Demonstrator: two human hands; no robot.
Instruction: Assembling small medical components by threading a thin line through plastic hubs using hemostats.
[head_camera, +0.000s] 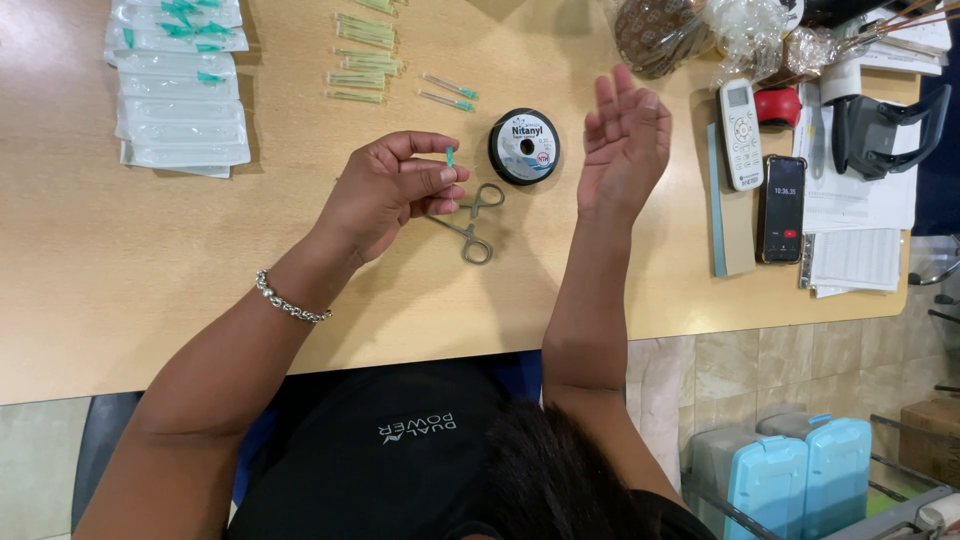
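Near the front edge of the wooden bench (120, 300), the left hand (385, 190) is pinching a small green-capped needle (450, 157) between thumb and fingertips. The grip should stay soft, with the cap pointing up. Just under it, small silver metal scissors-shaped clamps (470, 222) are lying flat. Farther back, the right hand (625, 145) is hanging open, holding nothing, beside a round black spool of thread (524, 147).

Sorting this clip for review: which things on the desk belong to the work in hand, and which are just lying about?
In hand or beside it:
left hand pinching a small green-hubbed needle
right hand, raised and empty
metal forceps
black thread spool

Lying about:
sealed packets
capped needles
remote control
phone
papers
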